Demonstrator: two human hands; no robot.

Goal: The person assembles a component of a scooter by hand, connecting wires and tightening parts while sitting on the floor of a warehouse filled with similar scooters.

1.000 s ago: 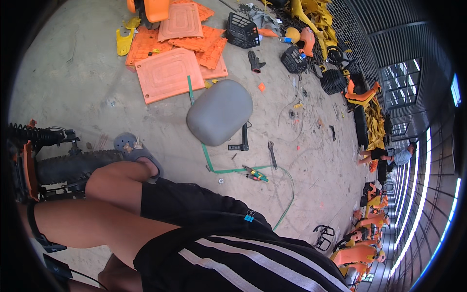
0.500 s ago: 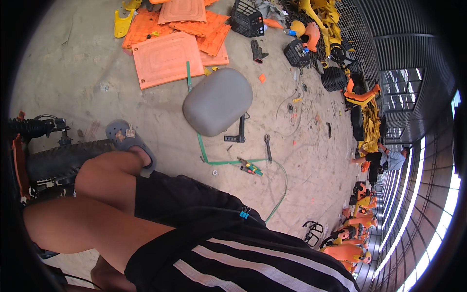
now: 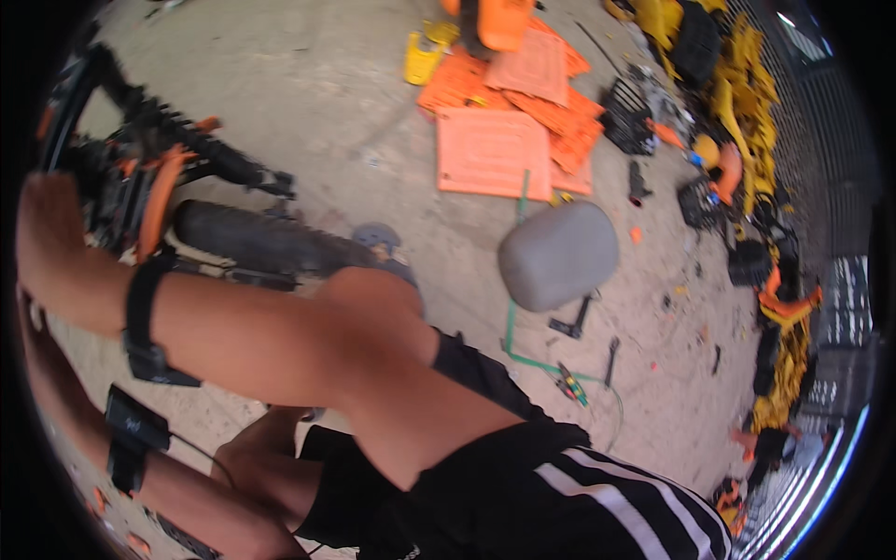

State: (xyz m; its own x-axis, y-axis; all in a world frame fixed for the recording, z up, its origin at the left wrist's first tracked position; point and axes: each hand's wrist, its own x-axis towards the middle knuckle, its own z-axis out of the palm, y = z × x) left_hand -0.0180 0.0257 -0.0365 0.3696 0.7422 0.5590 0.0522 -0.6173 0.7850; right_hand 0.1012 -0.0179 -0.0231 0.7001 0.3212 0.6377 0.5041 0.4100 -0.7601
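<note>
At the far left, my left hand [image 3: 54, 233] is raised beside the dark frame of an orange and black motorbike [image 3: 163, 196]. Its fingers are blurred and turned away, so whether it grips anything is hidden. A black strap with a small box circles that wrist. Below it, my right hand [image 3: 42, 341] shows only in part at the rim, behind the left; its fingers cannot be seen. A black device is strapped to the right forearm, with a cable running off it. The motorbike's knobbly tyre [image 3: 261, 238] lies close to my bent leg and grey clog [image 3: 376, 236].
A grey rounded case [image 3: 560, 255] sits on the concrete beside a black bracket [image 3: 574, 319], a wrench [image 3: 611, 362], green-handled pliers [image 3: 571, 385] and a green strap. Orange panels [image 3: 495, 152], black crates [image 3: 627, 117] and yellow parts lie farther off. Another person [image 3: 779, 446] is at right.
The view has swung left, so the floor items sit farther right and more of the motorbike shows. Both my forearms and hands have come into view at the left.
</note>
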